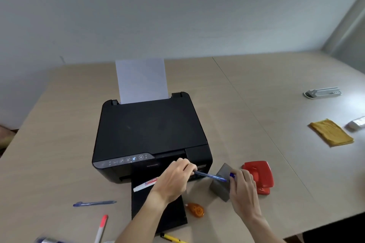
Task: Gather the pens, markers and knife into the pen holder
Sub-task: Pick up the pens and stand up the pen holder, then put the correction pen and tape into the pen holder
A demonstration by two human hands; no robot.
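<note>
On the bench [256, 89], in front of a black printer [150, 134], the left hand [173, 177] pinches a blue pen [210, 176] by one end, its fingers closed on the barrel. The pen's other end reaches over the grey holder [221, 183], which stands tilted just right of the printer's front corner. The right hand [242, 187] is wrapped round the holder's right side, gripping it; something small and blue shows at its fingertips, perhaps a cap, though blur makes that unsure. A white marker [145, 184] lies on the printer's black tray [158, 209], partly under the left wrist. Toward the bench's near left edge lie a second blue pen [94, 203] and a red-tipped marker [101, 227]. A yellow knife [171, 238] lies at the near edge, below the tray. An orange tape roller [195, 209] sits just right of the tray, and a red punch [260, 175] stands behind the right hand. A yellow cloth [331, 132] lies near the right edge.
</note>
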